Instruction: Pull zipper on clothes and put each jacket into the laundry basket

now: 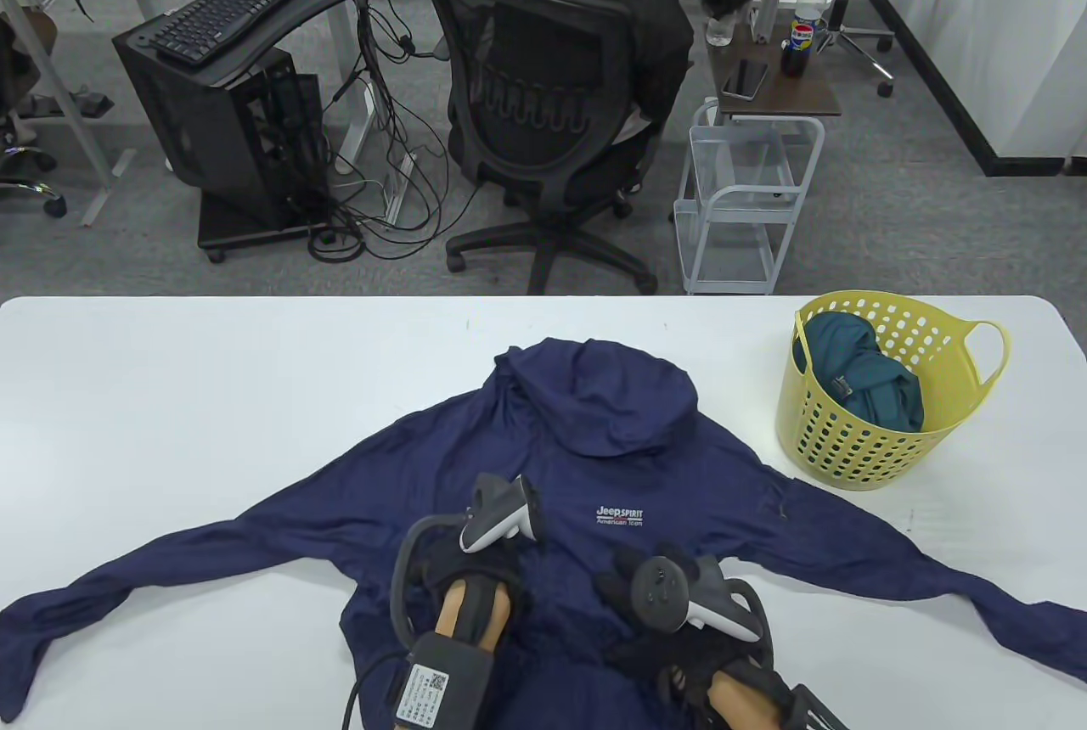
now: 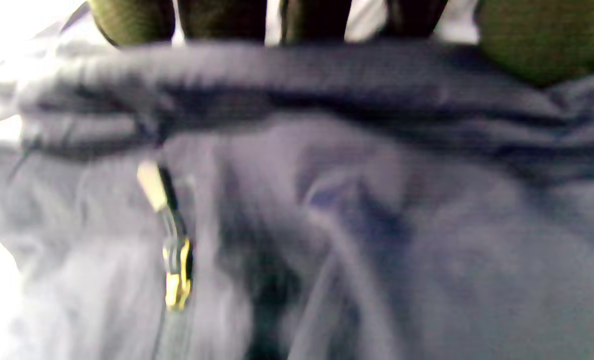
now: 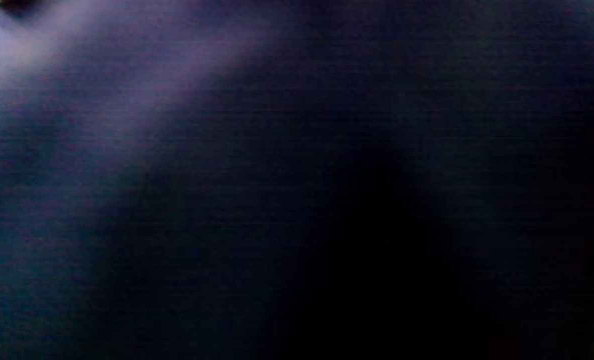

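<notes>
A navy hooded jacket [image 1: 594,458] lies front up on the white table [image 1: 212,390], sleeves spread wide. My left hand [image 1: 480,564] sits on its middle. In the left wrist view the fingertips [image 2: 222,20] and thumb [image 2: 541,40] hold a bunched fold of the jacket [image 2: 376,225], with the gold zipper slider [image 2: 178,272] just below. My right hand [image 1: 650,594] is on the cloth to the right, fingers curled down into it. The right wrist view shows only dark fabric [image 3: 127,125]. A yellow laundry basket [image 1: 849,450] at the right holds a teal jacket [image 1: 866,382].
Beyond the table's far edge a person sits slumped in a black office chair [image 1: 543,102]. A white wire trolley [image 1: 747,204] stands behind the basket. A computer stand with a keyboard [image 1: 229,8] is at the back left.
</notes>
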A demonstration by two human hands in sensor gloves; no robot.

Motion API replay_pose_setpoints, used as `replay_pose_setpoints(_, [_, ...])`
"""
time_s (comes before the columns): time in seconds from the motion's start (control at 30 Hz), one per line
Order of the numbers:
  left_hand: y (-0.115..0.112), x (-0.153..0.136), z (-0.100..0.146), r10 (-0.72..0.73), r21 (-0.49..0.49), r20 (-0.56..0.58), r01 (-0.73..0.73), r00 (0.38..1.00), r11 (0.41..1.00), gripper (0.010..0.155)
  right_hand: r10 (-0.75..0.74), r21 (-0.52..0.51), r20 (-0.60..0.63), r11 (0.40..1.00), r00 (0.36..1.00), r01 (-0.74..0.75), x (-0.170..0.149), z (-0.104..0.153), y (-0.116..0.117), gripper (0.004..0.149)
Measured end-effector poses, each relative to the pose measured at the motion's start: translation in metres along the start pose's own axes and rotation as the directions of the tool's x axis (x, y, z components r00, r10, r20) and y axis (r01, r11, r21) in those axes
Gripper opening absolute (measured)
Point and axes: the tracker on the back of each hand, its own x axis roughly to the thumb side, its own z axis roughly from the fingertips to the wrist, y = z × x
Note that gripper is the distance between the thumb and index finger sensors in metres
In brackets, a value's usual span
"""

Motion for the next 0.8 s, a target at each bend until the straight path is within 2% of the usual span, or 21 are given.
replay_pose_setpoints(0.03, [0.006,0.000,0.001,0.001,0.010,-0.008,-0.001,1.000,1.000,0.071,0.018,0.008,0.010,1.000,1.000,-0.018,0.005,0.002,0.002,0.082])
replay_pose_setpoints(0.1, [0.024,0.004,0.005,0.027,0.160,0.000,-0.027,1.000,0.987,0.070,0.036,0.012,0.037,0.999,0.999,-0.036,0.016,0.006,0.006,0.082])
replay_pose_setpoints(0.13, [0.035,0.008,0.007,0.067,0.279,0.009,-0.067,0.998,0.958,0.070,0.046,0.019,0.049,0.999,0.998,-0.047,0.021,0.007,0.009,0.083])
replay_pose_setpoints(0.23, [0.053,0.029,0.008,0.122,0.491,0.067,-0.139,0.990,0.860,0.072,0.056,0.021,0.061,0.998,0.997,-0.057,0.026,0.007,0.010,0.082])
replay_pose_setpoints(0.33, [0.064,0.058,-0.006,-0.019,0.552,0.053,-0.013,0.998,0.834,0.082,0.044,0.023,0.065,0.999,0.997,-0.046,0.024,0.007,0.010,0.082])
replay_pose_setpoints(0.47, [0.073,0.088,-0.032,-0.083,0.621,0.050,0.034,0.995,0.783,0.087,0.042,0.026,0.067,0.999,0.997,-0.044,0.024,0.007,0.010,0.082])
replay_pose_setpoints(0.53, [0.077,0.096,-0.047,-0.111,0.636,0.019,0.074,0.994,0.768,0.076,0.041,0.030,0.066,0.999,0.997,-0.043,0.024,0.007,0.010,0.082])
replay_pose_setpoints(0.57, [0.079,0.098,-0.052,-0.127,0.638,0.000,0.098,0.992,0.764,0.066,0.040,0.031,0.066,0.999,0.997,-0.042,0.024,0.007,0.010,0.082])
replay_pose_setpoints(0.67, [0.087,0.099,-0.065,-0.148,0.692,-0.058,0.147,0.987,0.707,0.042,0.038,0.033,0.068,0.999,0.997,-0.040,0.023,0.007,0.010,0.082])
replay_pose_setpoints(0.73, [0.101,0.091,-0.065,-0.127,0.735,-0.044,0.118,0.991,0.667,0.041,0.041,0.032,0.068,0.999,0.997,-0.044,0.024,0.007,0.010,0.082])
replay_pose_setpoints(0.8, [0.127,0.072,-0.056,0.004,0.801,-0.018,0.012,1.000,0.599,0.041,0.042,0.032,0.068,0.999,0.997,-0.044,0.023,0.007,0.010,0.082])
